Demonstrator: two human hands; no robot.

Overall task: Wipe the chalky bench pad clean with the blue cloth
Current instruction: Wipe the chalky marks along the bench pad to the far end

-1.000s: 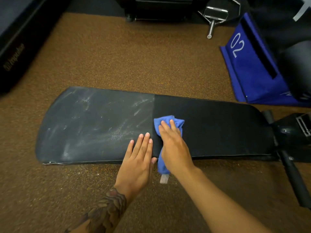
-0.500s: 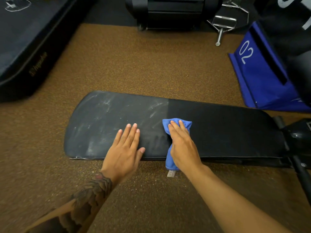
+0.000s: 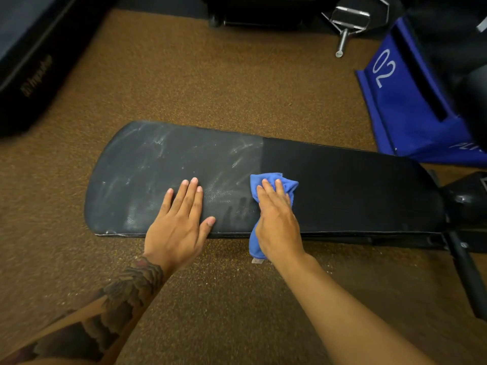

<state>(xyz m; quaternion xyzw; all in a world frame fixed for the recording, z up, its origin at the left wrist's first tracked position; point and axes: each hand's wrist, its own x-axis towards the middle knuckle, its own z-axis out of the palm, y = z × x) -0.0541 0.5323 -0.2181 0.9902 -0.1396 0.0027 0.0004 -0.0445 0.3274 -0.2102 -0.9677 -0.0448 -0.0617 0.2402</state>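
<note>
A long black bench pad (image 3: 355, 191) lies across the middle of the view. Its left half is grey with chalk smears; its right half is dark and clean, with a sharp boundary between them. My right hand (image 3: 278, 222) presses the bunched blue cloth (image 3: 283, 180) onto the pad just at that boundary, near the front edge; a tail of the cloth hangs down over the edge. My left hand (image 3: 181, 214) lies flat, fingers together, on the chalky part beside it, holding nothing.
Brown speckled rubber floor (image 3: 210, 83) surrounds the pad. A blue box marked 02 (image 3: 403, 101) stands at the back right, a metal cable handle (image 3: 347, 25) behind it. The bench frame and a black bar (image 3: 466, 270) run off right. A black padded platform (image 3: 29, 67) sits at far left.
My left hand has slid left along the pad, away from my right hand. The cloth hand stays at the chalk boundary, where faint wiped streaks now show. The camera view shifted.
</note>
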